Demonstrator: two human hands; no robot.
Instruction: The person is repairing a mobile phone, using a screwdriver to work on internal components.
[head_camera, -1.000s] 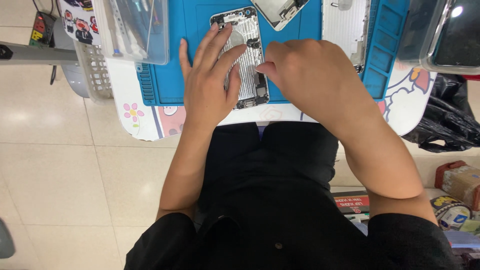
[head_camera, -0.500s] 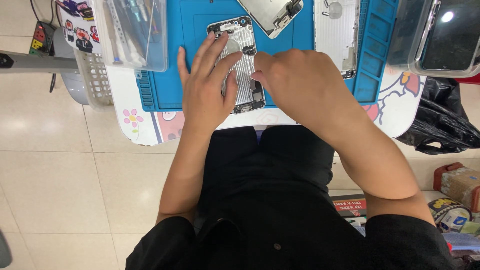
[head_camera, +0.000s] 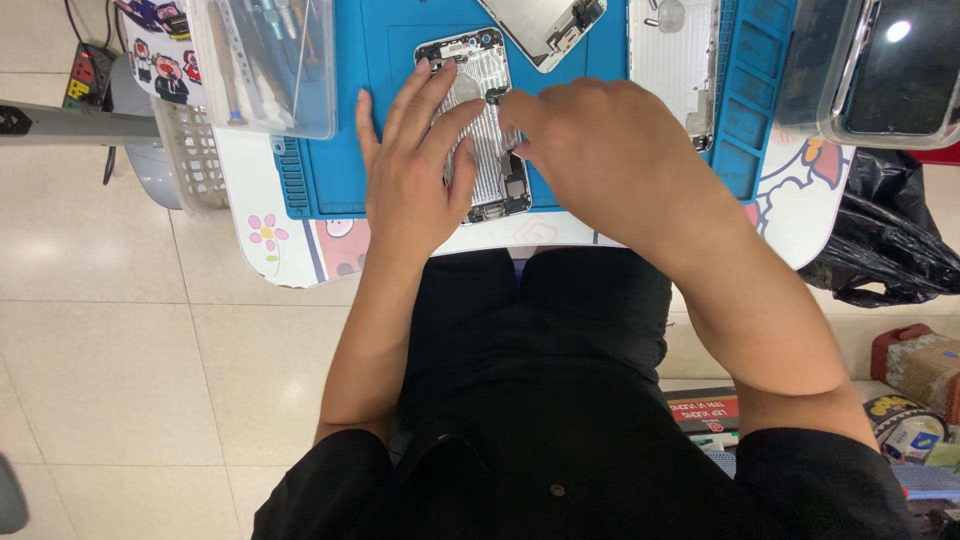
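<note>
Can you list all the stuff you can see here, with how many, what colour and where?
opened phone body: one, silver, on the mat under both hands
work mat: one, blue, on the table
phone screen part: one, white and black, top edge of the mat
flat white panel: one, right part of the mat
clear box of tools: one, left of the mat
clear tray: one, dark inside, top right
basket: one, white, table's left edge
black bag: one, right of the table
table: one, white with cartoon pictures
left hand: flat on the phone body
right hand: fingertips at the phone body
</note>
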